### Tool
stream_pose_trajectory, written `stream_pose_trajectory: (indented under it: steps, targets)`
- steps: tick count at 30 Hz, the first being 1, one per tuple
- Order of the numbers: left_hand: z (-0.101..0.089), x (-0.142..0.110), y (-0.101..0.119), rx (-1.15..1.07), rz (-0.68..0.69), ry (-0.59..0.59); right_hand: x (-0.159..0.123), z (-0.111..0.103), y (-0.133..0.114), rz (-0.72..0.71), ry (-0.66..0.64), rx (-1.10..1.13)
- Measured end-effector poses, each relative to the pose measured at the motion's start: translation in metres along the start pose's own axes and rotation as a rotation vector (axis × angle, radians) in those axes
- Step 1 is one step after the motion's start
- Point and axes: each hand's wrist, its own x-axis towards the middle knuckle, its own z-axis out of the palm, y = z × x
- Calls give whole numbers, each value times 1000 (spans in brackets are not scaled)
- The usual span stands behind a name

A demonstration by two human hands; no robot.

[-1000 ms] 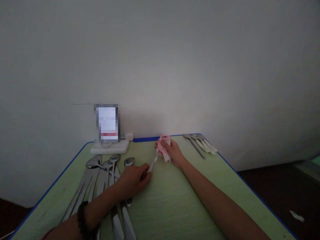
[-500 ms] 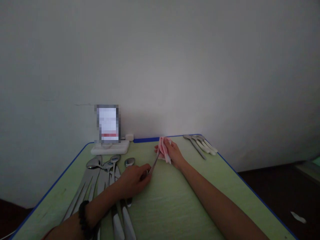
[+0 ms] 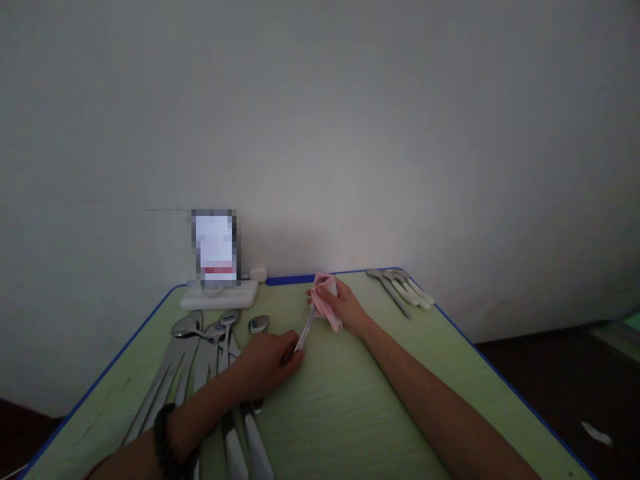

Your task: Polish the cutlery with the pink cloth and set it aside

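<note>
My left hand (image 3: 275, 363) is closed on the lower end of a slim metal piece of cutlery (image 3: 306, 328), held slanting up over the table. Its far end is hidden in a folded pink cloth (image 3: 326, 303), so its kind does not show. Fingers of my right hand (image 3: 347, 308) wrap the cloth around that end, thumb on top. Under and beside my left forearm lie several metal spoons (image 3: 186, 327) and long flat-handled pieces (image 3: 257, 443). A single spoon bowl (image 3: 259, 325) shows just beyond my left hand.
Several spoons (image 3: 397, 287), some white-handled, lie side by side at the table's far right corner. A lit, blurred screen (image 3: 216, 247) stands on a white base (image 3: 245, 294) at the far left, near the wall (image 3: 350, 167). Blue edging (image 3: 505, 377) rims the green table (image 3: 340, 413).
My right thumb has shifted across the cloth, which is now bunched tighter around the cutlery. The handle has turned slightly and looks lighter. My left hand has barely moved.
</note>
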Motion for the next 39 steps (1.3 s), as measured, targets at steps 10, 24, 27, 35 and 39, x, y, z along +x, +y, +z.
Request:
stream_pose_trajectory:
  steps: [10, 24, 27, 35, 39]
  targets:
    - [3, 1, -2, -29, 11, 32, 1, -1, 1, -8, -34, -8]
    - [1, -1, -1, -32, 38, 41, 0, 0, 3, 28, 81, -11]
    - [0, -3, 0, -97, 52, 50, 0, -1, 3, 35, 50, 32]
    - [-5, -7, 3, -103, 286, 148, 2, -3, 1, 44, 51, 133]
    - [-2, -6, 0, -82, 365, 140, 1, -3, 1, 44, 43, 124]
